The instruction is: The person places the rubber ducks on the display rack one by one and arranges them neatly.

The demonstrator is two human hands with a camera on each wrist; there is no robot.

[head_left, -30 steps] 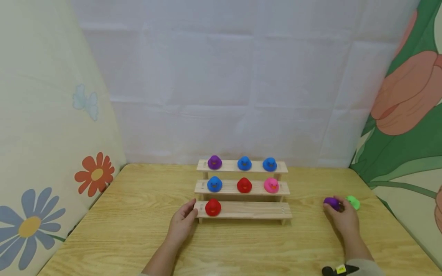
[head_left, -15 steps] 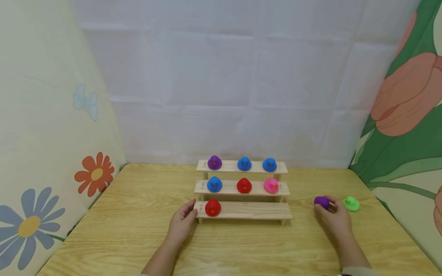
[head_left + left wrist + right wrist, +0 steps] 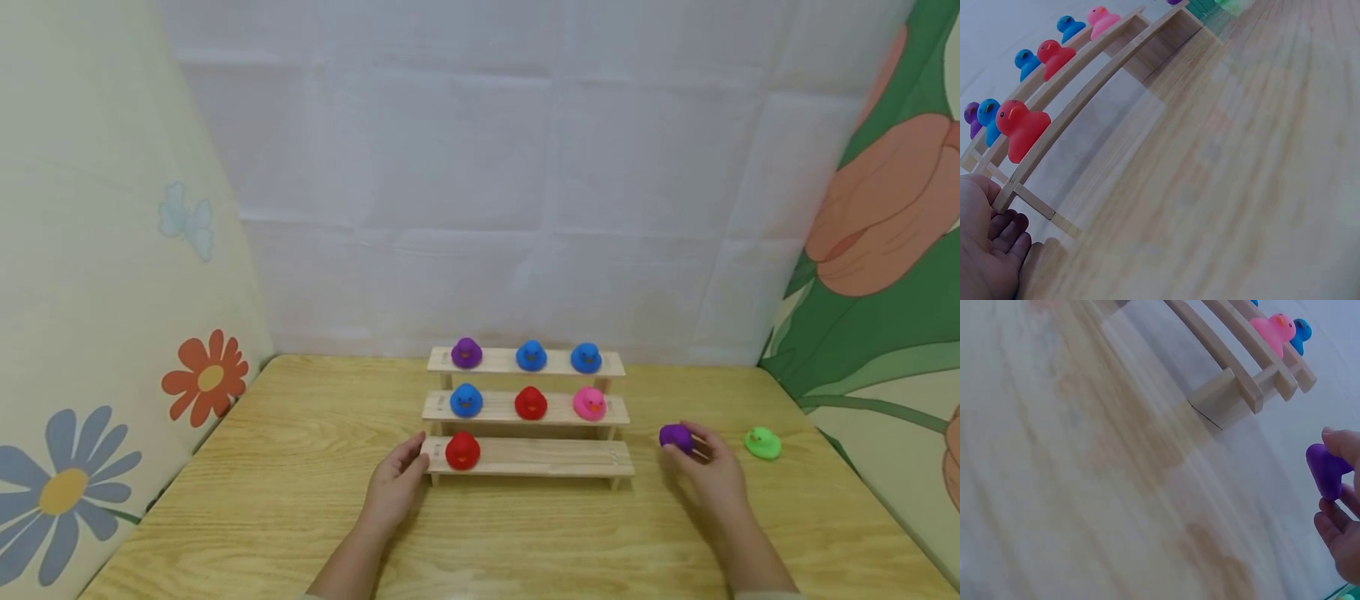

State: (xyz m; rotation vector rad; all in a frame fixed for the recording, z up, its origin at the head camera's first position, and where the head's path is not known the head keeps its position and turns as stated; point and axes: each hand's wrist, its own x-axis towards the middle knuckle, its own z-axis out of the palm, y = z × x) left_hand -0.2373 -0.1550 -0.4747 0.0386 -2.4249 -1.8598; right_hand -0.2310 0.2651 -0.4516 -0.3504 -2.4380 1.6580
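Observation:
In the head view, my right hand (image 3: pixel 712 475) pinches a purple rubber duck (image 3: pixel 676 438) between thumb and fingers, to the right of the stepped wooden rack (image 3: pixel 547 457). The right wrist view has the same purple duck (image 3: pixel 1324 472) at the fingertips, apart from the rack. My left hand (image 3: pixel 393 487) grips the left end of the lowest shelf; in the left wrist view its fingers (image 3: pixel 1007 231) curl under that end. Beside them on this shelf sits a red duck (image 3: pixel 462 451). A green duck (image 3: pixel 762 443) stands on the table, right of my right hand.
The middle shelf carries a blue duck (image 3: pixel 467 401), a red duck (image 3: pixel 531 403) and a pink duck (image 3: pixel 590 403). On the top shelf are a purple duck (image 3: pixel 467 353) and two blue ones. A white cloth (image 3: pixel 495 167) hangs behind the table (image 3: pixel 300 467).
My right hand has carried the purple duck leftward, away from the green duck and closer to the rack. My left hand has stayed at the shelf end.

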